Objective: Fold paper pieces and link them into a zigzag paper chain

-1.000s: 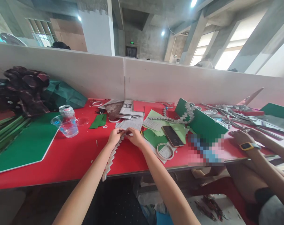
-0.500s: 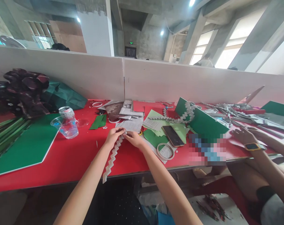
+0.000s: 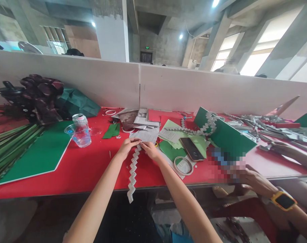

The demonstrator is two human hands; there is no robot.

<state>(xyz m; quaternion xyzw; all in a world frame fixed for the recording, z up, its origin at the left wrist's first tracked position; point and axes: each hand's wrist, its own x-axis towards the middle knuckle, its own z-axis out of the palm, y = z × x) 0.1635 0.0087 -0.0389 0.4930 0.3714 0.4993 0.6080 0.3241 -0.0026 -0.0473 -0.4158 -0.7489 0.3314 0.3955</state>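
Note:
A folded zigzag paper chain (image 3: 133, 170), whitish grey, hangs from my fingertips over the front of the red table (image 3: 92, 172), its lower end past the edge. My left hand (image 3: 127, 146) pinches its top end from the left. Close beside it, my right hand (image 3: 150, 149) pinches the same end from the right, thumb and finger together. Printed paper sheets (image 3: 149, 135) lie just behind my hands. To the right are a dark phone (image 3: 192, 149), a roll of tape (image 3: 183, 166) and a longer folded chain (image 3: 201, 131).
At left stand a clear plastic cup (image 3: 82, 137), a can (image 3: 80, 119) and a green board (image 3: 52, 148) with long green leaves. A folded green board (image 3: 224, 136) stands at right. A co-worker's hands (image 3: 257, 180) are at the far right. A white partition (image 3: 98, 81) runs behind.
The chain now hangs more upright, its lower end shifted right. The view has turned slightly left. One of the co-worker's hands has come nearer, down by the table's front edge.

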